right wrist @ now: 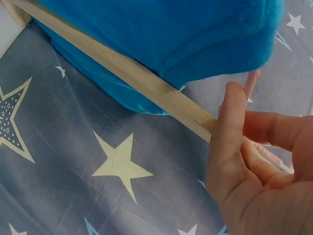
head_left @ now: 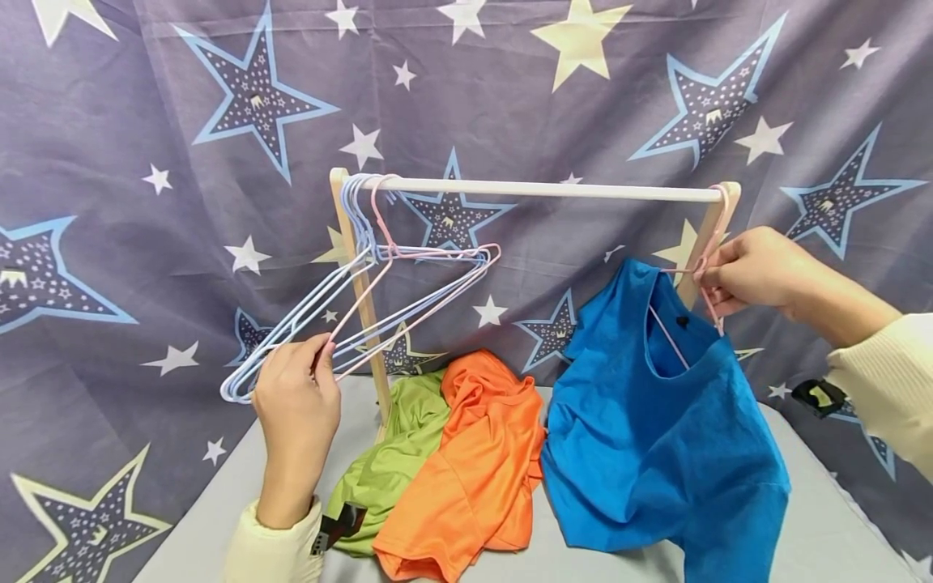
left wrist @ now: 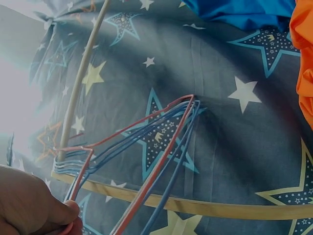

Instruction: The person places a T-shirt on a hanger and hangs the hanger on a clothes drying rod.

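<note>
A pink hanger (head_left: 392,253) hangs at the left end of the white rail (head_left: 539,189), in front of several light-blue hangers (head_left: 355,198). My left hand (head_left: 299,393) pinches its sloping arm near the lower left corner; the left wrist view shows the thumb against that pink arm. At the rail's right end, another pink hanger (head_left: 722,217) carries a blue T-shirt (head_left: 656,445), its neckline towards me. My right hand (head_left: 754,271) grips this hanger just below the hook. Fabric covers most of the hanger's lower part. In the right wrist view, the blue collar lies beyond the fingertips.
A green garment (head_left: 401,461) and an orange T-shirt (head_left: 474,470) lie crumpled on the grey tabletop (head_left: 547,563) below the rail. Wooden posts (head_left: 375,348) hold the rail up. Behind hangs a star-patterned curtain (head_left: 503,105).
</note>
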`<action>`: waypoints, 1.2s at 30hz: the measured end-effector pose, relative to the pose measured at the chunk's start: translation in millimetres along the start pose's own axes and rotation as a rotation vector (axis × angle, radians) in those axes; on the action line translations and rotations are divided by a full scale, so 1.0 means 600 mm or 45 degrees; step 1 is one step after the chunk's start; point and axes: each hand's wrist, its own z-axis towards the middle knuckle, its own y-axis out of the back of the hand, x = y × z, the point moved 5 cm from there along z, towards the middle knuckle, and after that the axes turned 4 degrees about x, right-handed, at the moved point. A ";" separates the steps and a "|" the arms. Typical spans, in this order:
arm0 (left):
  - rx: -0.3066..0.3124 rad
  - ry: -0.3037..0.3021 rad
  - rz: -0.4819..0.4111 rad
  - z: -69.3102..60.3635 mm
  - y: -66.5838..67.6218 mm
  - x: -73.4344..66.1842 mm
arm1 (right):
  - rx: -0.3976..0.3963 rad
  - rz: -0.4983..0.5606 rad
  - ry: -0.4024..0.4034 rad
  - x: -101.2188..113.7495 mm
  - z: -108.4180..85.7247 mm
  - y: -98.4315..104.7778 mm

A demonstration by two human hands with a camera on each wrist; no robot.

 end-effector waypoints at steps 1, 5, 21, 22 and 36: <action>-0.005 -0.003 -0.006 -0.001 -0.002 0.000 | 0.003 0.002 -0.007 -0.001 0.000 0.001; -0.015 -0.011 -0.017 -0.003 -0.008 0.000 | 0.024 0.008 -0.037 -0.001 -0.001 0.001; -0.071 -0.044 -0.061 -0.005 -0.017 -0.015 | -0.520 -0.690 0.164 0.103 -0.040 0.026; -0.074 -0.044 -0.065 -0.005 -0.017 -0.015 | -0.515 -0.693 0.174 0.111 -0.041 0.026; -0.075 -0.044 -0.122 -0.007 -0.019 -0.025 | -0.463 -0.718 0.198 0.178 0.001 -0.022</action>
